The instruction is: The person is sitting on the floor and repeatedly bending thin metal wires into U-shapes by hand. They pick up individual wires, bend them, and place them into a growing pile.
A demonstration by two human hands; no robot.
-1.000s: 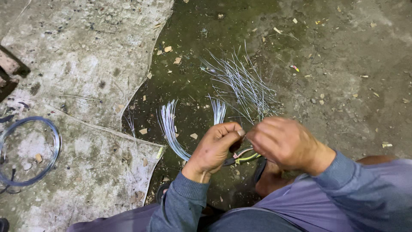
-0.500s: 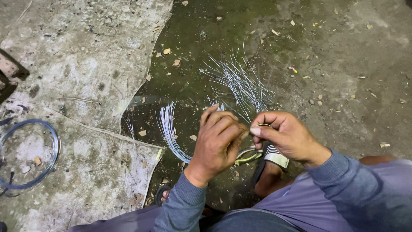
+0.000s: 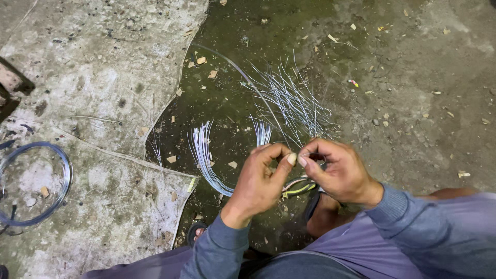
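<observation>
While half a second before the left hand (image 3: 257,183) lay flat, both grips had now pinched together on one thin wire (image 3: 243,77), the right hand (image 3: 338,170) meeting it above the floor's (image 3: 413,129) wire pile (image 3: 292,101).

Dim, cool-toned artificial light, seemingly from above. Brightest on the pale grey concrete slab (image 3: 98,77) at left; dark damp greenish floor (image 3: 232,77) in the middle soaks up light. Faint sheen on the thin silvery wire strands (image 3: 289,98). Soft shadow under the left hand (image 3: 258,186) and right hand (image 3: 336,173). Slight motion blur on fingertips. Grainy in dark areas. Mild wide-angle stretch toward corners. Blue-grey sleeves at bottom edge slightly soft.
</observation>
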